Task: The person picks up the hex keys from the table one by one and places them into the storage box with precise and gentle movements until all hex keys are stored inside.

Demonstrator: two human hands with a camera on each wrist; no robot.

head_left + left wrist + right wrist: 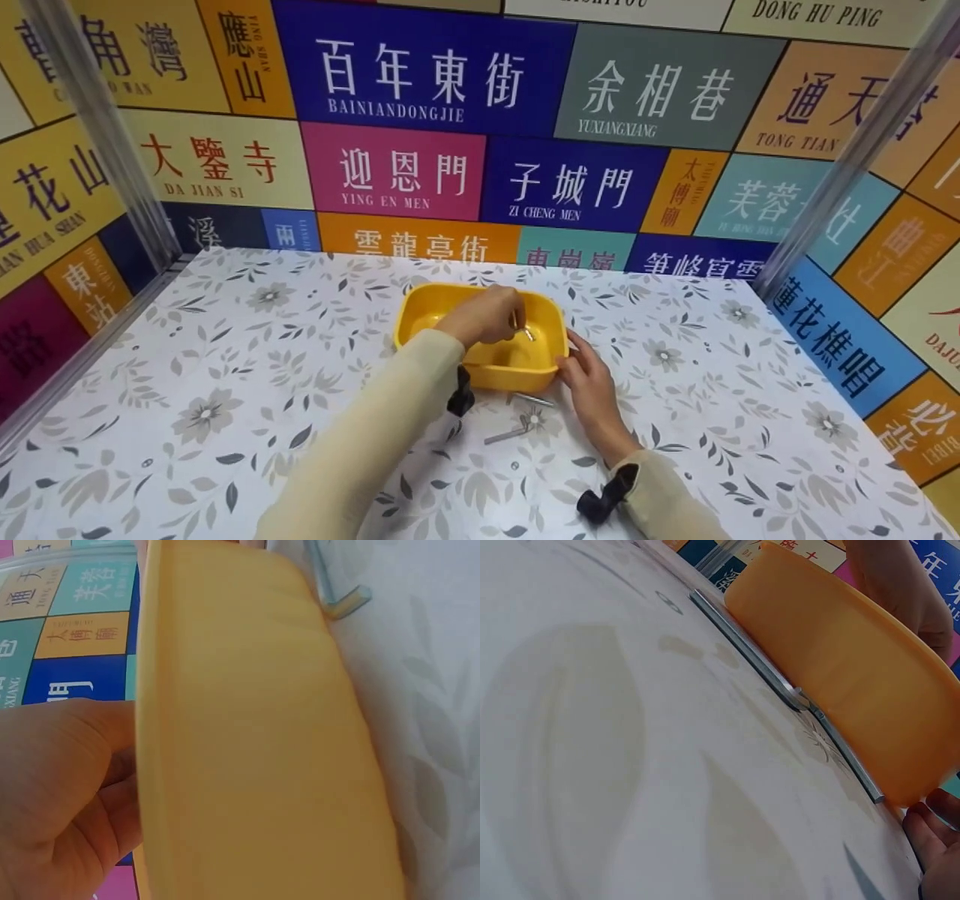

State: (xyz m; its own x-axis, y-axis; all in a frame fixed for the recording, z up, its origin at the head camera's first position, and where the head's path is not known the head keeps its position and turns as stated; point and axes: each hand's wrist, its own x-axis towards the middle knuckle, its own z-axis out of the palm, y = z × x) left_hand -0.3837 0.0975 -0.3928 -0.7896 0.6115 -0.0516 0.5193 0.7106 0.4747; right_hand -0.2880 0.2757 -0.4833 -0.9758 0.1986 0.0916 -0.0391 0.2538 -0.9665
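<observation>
A yellow plastic basin [517, 379] stands on the table. My left hand [487, 315] reaches over its near wall with curled fingers, pinching a small shiny metal piece [529, 333] inside; its full shape is hidden. In the left wrist view, the basin's wall [247, 720] covers those fingertips. My right hand [592, 379] grips the basin's right near corner, thumb by the rim and fingers along the outside. Close in front of the basin lie L-shaped hex keys [506, 436], one of them [536, 400] right by the basin's base; they also show in the right wrist view [742, 649].
A white cloth with a grey leaf and flower print covers the table [225, 360]. Behind it and at both sides stand panels [427, 67] of colourful blocks with lettering. Clear upright strips [112, 142] mark the corners. A black wrist mount [607, 495] sits on each sleeve.
</observation>
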